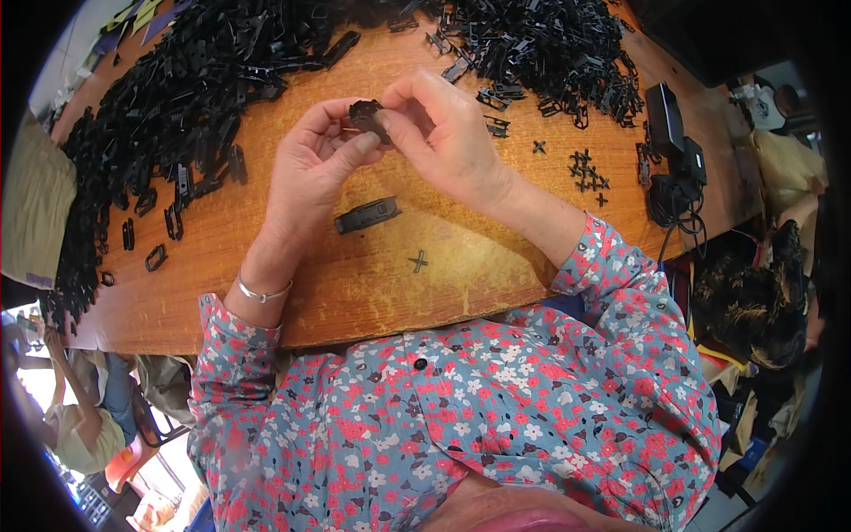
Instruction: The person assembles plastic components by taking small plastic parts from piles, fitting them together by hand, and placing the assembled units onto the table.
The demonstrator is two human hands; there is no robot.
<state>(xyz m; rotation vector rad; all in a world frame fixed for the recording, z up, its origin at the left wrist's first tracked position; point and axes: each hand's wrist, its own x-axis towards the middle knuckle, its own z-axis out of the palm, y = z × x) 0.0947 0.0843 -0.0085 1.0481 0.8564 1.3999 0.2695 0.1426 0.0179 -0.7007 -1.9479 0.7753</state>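
Observation:
Both my hands meet above the wooden table, pinching one small black plastic part [365, 113]. My left hand [312, 158] grips it from the left with thumb and fingers. From the right, my right hand [441, 133] closes on it with thumb and forefinger. The part's lower portion is partly covered by my fingers, so its full shape is hidden. Below my hands lies a long black plastic piece [367, 215] on the table. Nearer to me rests a small black cross-shaped piece [418, 261].
A big heap of black plastic parts [195, 80] covers the table's left and back. A second heap [550, 44] stands at the back right. Several small crosses [589, 173] lie at right, beside a black box with a cable [665, 124]. Another person [84, 417] is at lower left.

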